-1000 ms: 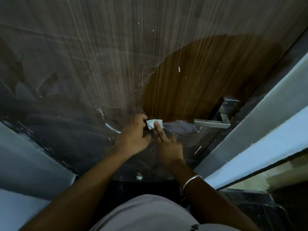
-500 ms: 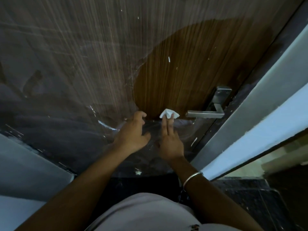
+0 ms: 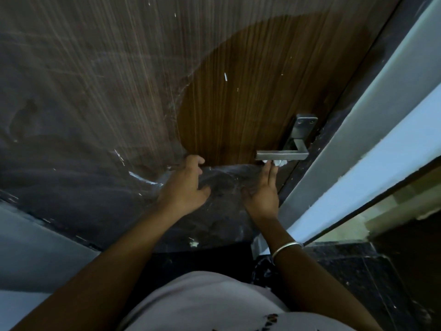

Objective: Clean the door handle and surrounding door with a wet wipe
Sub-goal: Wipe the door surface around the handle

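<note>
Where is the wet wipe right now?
In the head view, right of centre: the wet wipe is pressed against the door by the right hand, just under the lever door handle.

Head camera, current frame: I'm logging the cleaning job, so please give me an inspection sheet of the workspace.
Surface: wooden door, brown clean patch beside the handle; the rest hazy and streaked, with white specks.
Job's things: metal lever door handle at the door's right edge; white wet wipe pressed just under the lever.
Clutter: nothing seen.
Grippers: right hand pushes the wipe with extended fingers; left hand rests open on the door, holding nothing.
Cables: nothing seen.
Surroundings: pale door frame on the right, dark floor below, bangle on the right wrist.
</note>
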